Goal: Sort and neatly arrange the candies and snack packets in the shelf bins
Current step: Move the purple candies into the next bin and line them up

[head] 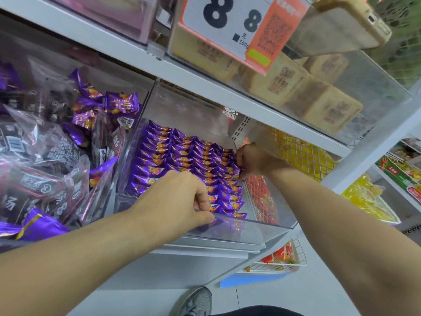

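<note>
Purple candy packets (180, 153) with orange print lie in neat overlapping rows inside a clear plastic bin (262, 221) on the shelf. My left hand (182, 197) reaches over the bin's front wall, its fingers curled down onto the packets of the front rows. My right hand (252, 159) is at the bin's right side, fingers curled and pinching packets at the end of a row. What lies under the left fingers is hidden.
The clear bin (57, 137) on the left holds a loose heap of transparent and purple packets. Beige wrapped blocks (319, 103) fill the bin above, under a price card (230, 21). White wire baskets (303, 156) with yellow and red sweets stand to the right. My shoe (196, 302) is below.
</note>
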Motion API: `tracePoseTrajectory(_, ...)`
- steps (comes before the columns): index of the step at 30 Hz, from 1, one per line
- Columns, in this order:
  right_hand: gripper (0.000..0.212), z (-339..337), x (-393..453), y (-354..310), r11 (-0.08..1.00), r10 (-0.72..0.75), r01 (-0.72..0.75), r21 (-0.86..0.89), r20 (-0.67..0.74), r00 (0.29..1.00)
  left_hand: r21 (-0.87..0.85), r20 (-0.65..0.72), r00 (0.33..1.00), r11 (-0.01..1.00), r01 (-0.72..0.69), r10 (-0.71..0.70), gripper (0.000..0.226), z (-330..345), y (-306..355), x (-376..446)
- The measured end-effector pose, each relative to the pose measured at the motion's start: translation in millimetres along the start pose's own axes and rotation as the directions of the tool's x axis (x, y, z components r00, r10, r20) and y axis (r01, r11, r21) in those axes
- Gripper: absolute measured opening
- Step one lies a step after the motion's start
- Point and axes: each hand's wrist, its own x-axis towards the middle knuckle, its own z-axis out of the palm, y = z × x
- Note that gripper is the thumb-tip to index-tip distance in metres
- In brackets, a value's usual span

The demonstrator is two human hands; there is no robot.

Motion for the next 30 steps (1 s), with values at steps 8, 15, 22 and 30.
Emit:
tracePoseTrajectory(8, 0.046, 4, 2, 3, 0.999, -0.036, 0.036, -0.024, -0.014, 0.999, 0.000, 0.003, 1.000, 1.000, -0.010, 0.010, 0.020, 0, -1, -1)
tracePoseTrajectory(15, 0.029, -15, -22, -5, 0.999, -0.045, 0.043, -0.014, -0.210, 0.977, 0.020, 0.012, 1.000, 1.000, -0.020, 0.020, 0.019, -3, 3, -3)
tracePoseTrajectory(22, 0.010, -43, -102, -99, 0.746, 0.046, 0.270, 0.609, -0.452, 0.891, 0.062, -0.147, 0.954, 0.965, -0.256, 0.263, 0.008, -44, 29, -36)
tracePoseTrajectory(30, 0.012, -78, -132, -230, 0.414, -0.101, 0.554, 0.722, -0.569, 0.816, 0.016, -0.364, 0.931, 1.000, 0.005, 0.001, 0.009, -157, -64, -54)
